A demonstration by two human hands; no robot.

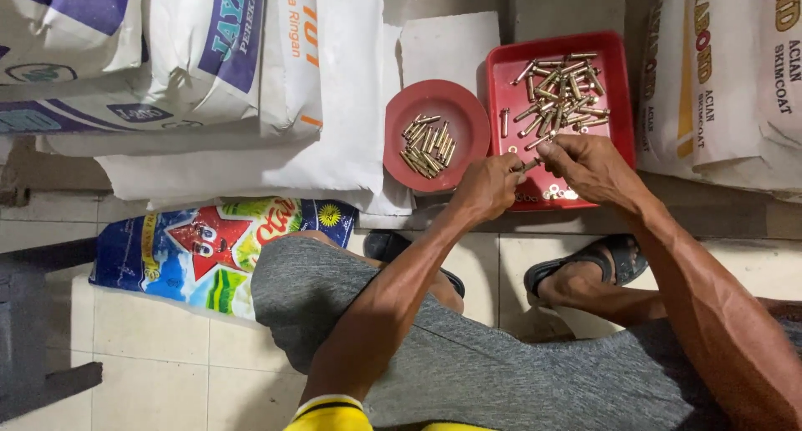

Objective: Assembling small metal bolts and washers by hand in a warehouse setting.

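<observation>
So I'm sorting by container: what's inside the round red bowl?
The round red bowl holds a small heap of brass-coloured bolts lying close together near its middle. The rest of its floor is bare. Whatever lies beneath the heap is covered.

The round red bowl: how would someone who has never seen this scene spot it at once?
Find the white sacks stacked along the top. On their right edge, just beyond the left hand, sits the round red bowl with a small heap of bolts. Unlike the square red tray beside it, it is circular.
</observation>
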